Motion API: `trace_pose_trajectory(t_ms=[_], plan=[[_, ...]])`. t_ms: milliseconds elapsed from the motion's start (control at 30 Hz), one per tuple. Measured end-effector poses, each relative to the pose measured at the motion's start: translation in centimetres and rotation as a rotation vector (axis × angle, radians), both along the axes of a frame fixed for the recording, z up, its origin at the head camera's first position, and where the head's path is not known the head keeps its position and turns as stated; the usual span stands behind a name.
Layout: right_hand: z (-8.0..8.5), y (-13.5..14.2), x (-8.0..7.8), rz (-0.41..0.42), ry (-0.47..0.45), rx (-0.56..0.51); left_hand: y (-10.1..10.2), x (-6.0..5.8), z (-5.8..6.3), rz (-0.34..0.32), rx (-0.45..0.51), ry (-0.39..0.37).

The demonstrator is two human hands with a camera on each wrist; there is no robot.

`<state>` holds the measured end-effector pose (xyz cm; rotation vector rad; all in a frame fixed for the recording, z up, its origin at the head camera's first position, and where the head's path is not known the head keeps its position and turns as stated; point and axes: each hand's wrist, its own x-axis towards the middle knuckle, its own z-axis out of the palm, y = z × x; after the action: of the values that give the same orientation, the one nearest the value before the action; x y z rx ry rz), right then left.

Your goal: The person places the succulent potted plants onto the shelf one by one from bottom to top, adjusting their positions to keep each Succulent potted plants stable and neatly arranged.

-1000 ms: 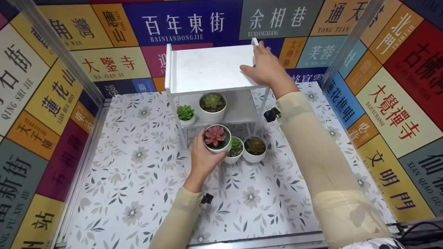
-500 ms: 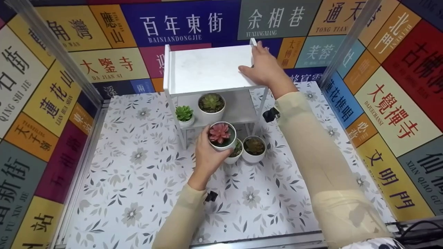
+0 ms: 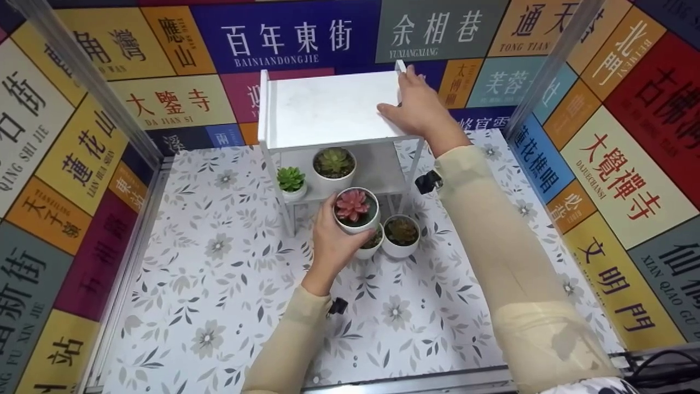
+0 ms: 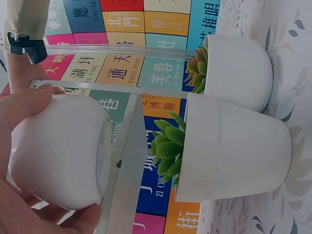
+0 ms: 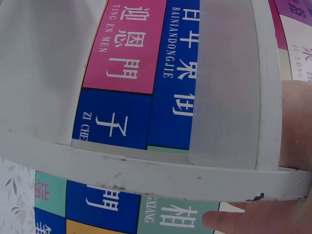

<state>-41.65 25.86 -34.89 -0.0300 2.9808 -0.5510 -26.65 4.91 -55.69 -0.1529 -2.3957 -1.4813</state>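
My left hand point(image 3: 331, 246) holds a white pot with a pink succulent point(image 3: 353, 205), raised in front of the shelf's middle board; in the left wrist view, the thumb and fingers curl round this pot point(image 4: 63, 151). My right hand point(image 3: 418, 109) grips the top right end of a white shelf rack point(image 3: 333, 106), thumb over the board. On the middle board stand a small green succulent point(image 3: 291, 180) and a larger potted succulent point(image 3: 333, 164). Two more pots stand on the table: a green succulent point(image 3: 369, 249), partly hidden by my left hand, and a brownish succulent point(image 3: 402, 235).
The table is covered with a floral cloth point(image 3: 219, 290). Walls with coloured sign panels point(image 3: 284, 38) rise behind and at both sides, with metal posts point(image 3: 98, 82) in the corners. Dark cables point(image 3: 667, 366) lie at the lower right.
My left hand has moved the pink succulent a little to the right and up, now covering more of the green succulent's pot on the table. The right hand stays on the rack.
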Motion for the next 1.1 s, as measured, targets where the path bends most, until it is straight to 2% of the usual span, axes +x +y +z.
trace_pose_trajectory(t_ms=[400,667,833,967,1100], plan=[[-0.1,-0.2,0.0,0.017,0.024,0.006,0.9,-0.7,0.5,0.011,-0.021,0.09],[0.0,-0.1,0.0,0.012,0.023,-0.003,2.0,-0.9,0.6,0.047,-0.006,0.156],[0.1,0.0,0.0,0.009,0.021,-0.007,2.8,-1.2,0.6,0.093,-0.014,0.199],[0.0,0.0,0.0,0.007,0.017,-0.009,3.4,-1.2,0.4,0.123,-0.014,0.214],[0.0,0.0,0.1,0.003,0.018,-0.015,4.0,-1.2,0.5,0.122,0.028,0.213]])
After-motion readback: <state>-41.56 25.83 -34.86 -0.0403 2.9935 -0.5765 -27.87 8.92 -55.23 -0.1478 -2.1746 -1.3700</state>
